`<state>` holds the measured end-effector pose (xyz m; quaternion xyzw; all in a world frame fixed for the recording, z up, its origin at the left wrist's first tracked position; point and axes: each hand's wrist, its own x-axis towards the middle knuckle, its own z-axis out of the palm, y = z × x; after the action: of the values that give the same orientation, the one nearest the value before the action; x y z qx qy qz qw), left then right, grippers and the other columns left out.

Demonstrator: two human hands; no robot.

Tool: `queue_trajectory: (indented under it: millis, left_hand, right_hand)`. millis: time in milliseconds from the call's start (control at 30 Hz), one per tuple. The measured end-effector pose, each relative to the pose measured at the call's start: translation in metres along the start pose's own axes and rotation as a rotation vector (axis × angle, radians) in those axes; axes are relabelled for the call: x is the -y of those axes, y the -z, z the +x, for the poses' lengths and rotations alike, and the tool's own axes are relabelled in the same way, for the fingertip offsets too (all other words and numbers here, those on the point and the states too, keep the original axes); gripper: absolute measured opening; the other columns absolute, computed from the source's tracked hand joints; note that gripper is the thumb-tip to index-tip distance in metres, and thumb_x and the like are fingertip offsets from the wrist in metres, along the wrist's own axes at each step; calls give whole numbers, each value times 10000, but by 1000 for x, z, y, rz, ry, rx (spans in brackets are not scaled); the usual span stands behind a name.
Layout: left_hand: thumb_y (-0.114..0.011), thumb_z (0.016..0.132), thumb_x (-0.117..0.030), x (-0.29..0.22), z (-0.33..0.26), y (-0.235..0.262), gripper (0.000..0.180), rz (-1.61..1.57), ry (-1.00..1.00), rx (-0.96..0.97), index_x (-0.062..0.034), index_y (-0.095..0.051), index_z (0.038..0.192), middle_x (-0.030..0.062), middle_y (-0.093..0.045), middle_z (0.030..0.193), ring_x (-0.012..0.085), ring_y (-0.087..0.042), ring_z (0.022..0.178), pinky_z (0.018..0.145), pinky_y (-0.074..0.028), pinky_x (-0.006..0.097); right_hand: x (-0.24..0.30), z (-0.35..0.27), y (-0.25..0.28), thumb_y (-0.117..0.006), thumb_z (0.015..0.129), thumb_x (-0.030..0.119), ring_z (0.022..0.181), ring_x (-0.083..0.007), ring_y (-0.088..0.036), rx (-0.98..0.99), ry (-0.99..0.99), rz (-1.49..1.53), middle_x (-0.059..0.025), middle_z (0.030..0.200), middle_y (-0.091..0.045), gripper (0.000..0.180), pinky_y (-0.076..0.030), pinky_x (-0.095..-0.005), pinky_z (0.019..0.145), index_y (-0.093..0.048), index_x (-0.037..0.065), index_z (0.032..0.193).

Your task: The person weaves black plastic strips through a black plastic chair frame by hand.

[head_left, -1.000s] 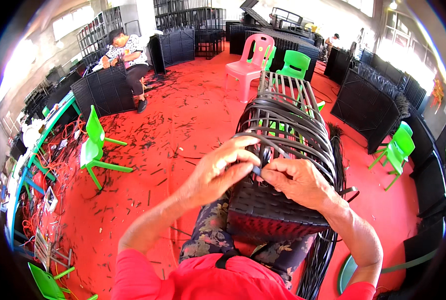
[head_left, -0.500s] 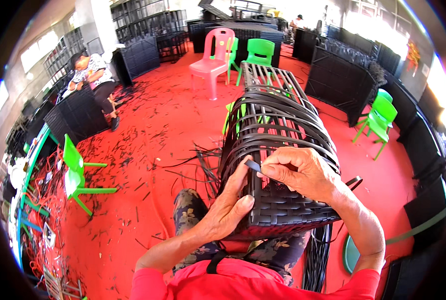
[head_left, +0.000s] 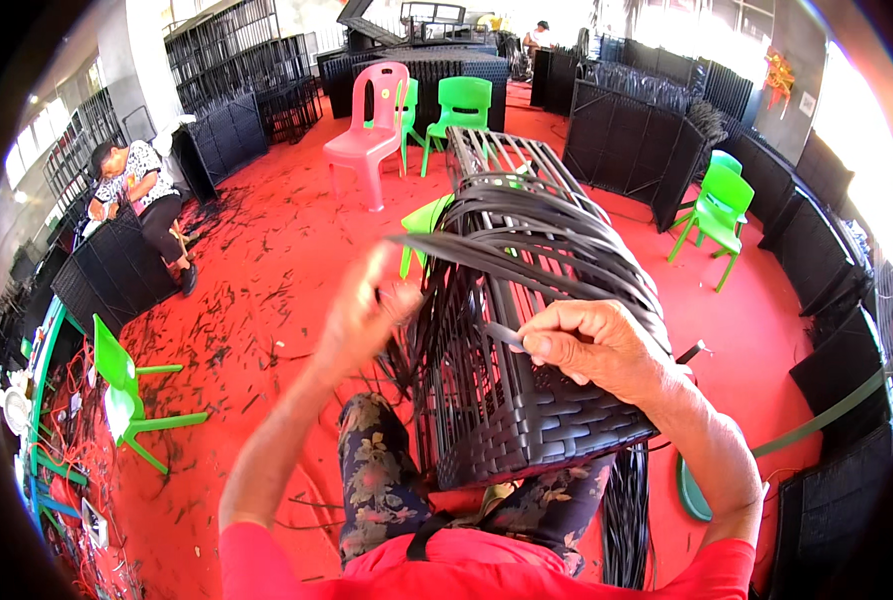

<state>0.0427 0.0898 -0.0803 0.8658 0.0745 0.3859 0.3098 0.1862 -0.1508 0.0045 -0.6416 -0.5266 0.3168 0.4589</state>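
My right hand [head_left: 596, 340] pinches the end of a flat black plastic strip [head_left: 504, 334] between thumb and fingers, just above the woven end of a black frame. That frame [head_left: 551, 430] lies lengthwise over my lap, its near end closely woven and its far part bare bars [head_left: 526, 150]. Loose black strips [head_left: 556, 225] loop across the bars in a thick bundle. My left hand [head_left: 366, 315] is raised left of the frame, smeared by motion. One strand runs past its fingertips; whether the fingers grip it is unclear.
Green chairs [head_left: 721, 205] stand right and ahead, beside a pink chair [head_left: 371, 140]; another green chair [head_left: 126, 395] is at left. Black strips [head_left: 626, 520] hang by my right leg. Scraps litter the red floor [head_left: 256, 300]. A person [head_left: 146, 190] sits working at far left.
My left hand has moved up and left, away from the strip end and the frame's edge. My right hand keeps its pinch. A strand now stretches leftward toward my left fingers. The view has shifted.
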Motion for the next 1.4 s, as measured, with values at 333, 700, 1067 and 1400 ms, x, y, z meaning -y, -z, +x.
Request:
queue_trajectory:
  millis: [333,700,1067,1400]
  left_hand:
    - [-647,812,-78,-99,-35,1,147,-423,-25,176,3,-605,927,88,-587,888,156,-576,814,733,-463,267]
    - [-562,899,-305,-96,-35,6,271,-803,375,166,-63,-563,776,-26,-525,698,74,-546,651,561,-412,202]
    - [-544,904,-230,-90,-48,9,284,-957,428,189,-53,-542,682,-4,-491,671,91,-509,628,620,-410,248]
    - [-519,900,-196,-80,-60,-2,328,-1077,487,191,-46,-462,613,46,-475,657,143,-529,618,595,-466,283]
  right_hand:
    - [-9,10,-10,-600,876,126,686,-31,-512,34,174,164,15,754,-580,175,-417,-201,598,-572,19,1012]
    - [7,13,-31,-601,870,106,745,-66,-590,38,288,4,-34,795,-637,206,-475,-227,675,-561,1,1042]
    - [14,11,-21,-562,901,158,508,-20,-447,-153,182,206,-6,831,-602,239,-374,-175,455,-551,14,1091]
    - [7,10,-19,-507,930,166,487,-20,-404,-147,143,286,-30,865,-586,239,-337,-158,440,-541,15,1112]
